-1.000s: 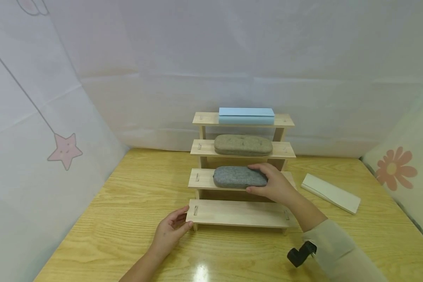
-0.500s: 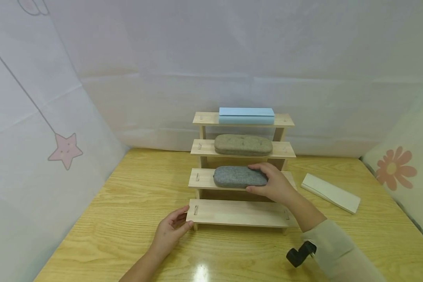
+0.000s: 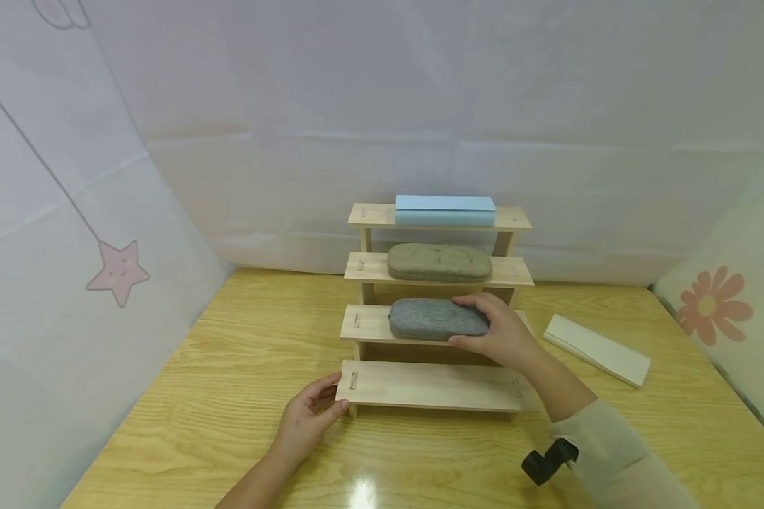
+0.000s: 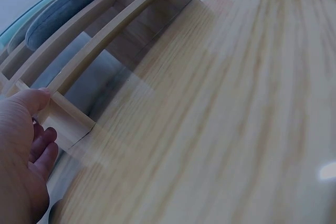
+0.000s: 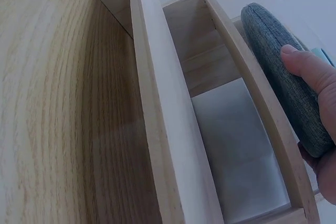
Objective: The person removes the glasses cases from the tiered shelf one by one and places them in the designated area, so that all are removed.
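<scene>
A four-tier wooden display rack [image 3: 433, 385] stands on the table. My left hand [image 3: 307, 418] grips the left end of its lowest tier, thumb at the front corner; the left wrist view shows the thumb [image 4: 32, 98] there. On the second tier from the bottom is a grey fabric glasses case [image 3: 426, 318]. My right hand [image 3: 503, 338] holds its right end, thumb in front and fingers behind. In the right wrist view the grey case [image 5: 278, 72] is between thumb and fingers; whether it touches the tier I cannot tell. Its right end is hidden by the hand.
An olive-brown glasses case [image 3: 439, 262] lies on the third tier. A light blue folding case [image 3: 446, 211] sits on the top tier. To the rack's right, a cream folding case [image 3: 597, 350] lies slanted on the table [image 3: 229, 382]. White cloth [image 3: 331, 106] hangs behind.
My right hand has shifted slightly to the right, taking the grey glasses case with it. The left hand and the rack have stayed in place.
</scene>
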Tool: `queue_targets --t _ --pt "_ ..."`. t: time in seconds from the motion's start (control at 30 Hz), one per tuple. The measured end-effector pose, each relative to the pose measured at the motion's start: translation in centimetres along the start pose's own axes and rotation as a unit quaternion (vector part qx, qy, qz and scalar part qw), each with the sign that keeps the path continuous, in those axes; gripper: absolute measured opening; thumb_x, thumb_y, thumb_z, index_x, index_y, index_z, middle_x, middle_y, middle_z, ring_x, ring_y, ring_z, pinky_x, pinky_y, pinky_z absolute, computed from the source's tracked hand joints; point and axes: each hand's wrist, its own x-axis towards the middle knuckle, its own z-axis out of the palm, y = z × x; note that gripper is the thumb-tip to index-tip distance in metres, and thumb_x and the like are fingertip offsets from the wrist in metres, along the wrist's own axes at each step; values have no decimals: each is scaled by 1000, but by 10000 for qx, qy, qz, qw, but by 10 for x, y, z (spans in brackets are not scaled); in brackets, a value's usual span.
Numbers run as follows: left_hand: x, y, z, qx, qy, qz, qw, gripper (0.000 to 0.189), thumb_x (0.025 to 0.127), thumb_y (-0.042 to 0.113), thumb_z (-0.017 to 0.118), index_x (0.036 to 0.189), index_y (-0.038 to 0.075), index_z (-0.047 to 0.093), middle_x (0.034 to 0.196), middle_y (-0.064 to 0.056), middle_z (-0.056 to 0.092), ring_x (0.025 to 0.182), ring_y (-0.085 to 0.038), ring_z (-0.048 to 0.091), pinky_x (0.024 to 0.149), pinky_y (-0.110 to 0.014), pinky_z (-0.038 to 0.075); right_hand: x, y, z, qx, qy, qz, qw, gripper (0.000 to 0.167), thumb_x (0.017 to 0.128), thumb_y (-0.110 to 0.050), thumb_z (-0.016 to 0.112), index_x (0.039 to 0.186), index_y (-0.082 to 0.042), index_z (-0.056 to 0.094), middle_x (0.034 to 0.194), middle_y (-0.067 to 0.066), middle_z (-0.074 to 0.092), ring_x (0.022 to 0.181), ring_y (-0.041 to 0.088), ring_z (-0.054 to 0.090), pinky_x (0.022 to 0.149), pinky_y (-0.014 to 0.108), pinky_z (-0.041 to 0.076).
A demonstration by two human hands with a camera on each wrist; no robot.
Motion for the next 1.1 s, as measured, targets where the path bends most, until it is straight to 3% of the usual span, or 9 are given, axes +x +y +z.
queue_targets --t 0.43,0.7,1.1 --pt "1 -2 1 -73 6 2 10000 49 84 13 77 130 5 60 132 -11 61 107 -4 60 93 -11 48 -5 -7 -17 -53 -29 80 9999 70 80 -38 82 139 -15 52 147 14 44 132 39 43 107 60 38" --pt "1 -2 1 -80 15 27 10000 49 84 12 77 130 4 61 132 -12 61 108 -7 61 96 -19 51 -8 -9 -28 10 -23 175 9998 72 80 -42 80 141 -19 50 149 11 43 134 38 43 107 59 39" --pt "0 -1 1 -36 39 69 10000 49 85 14 77 130 6 61 133 -11 61 108 -7 60 99 -26 52 -15 -15 -49 28 138 260 9996 74 82 -40 79 144 -15 47 147 13 43 130 39 45 104 60 41"
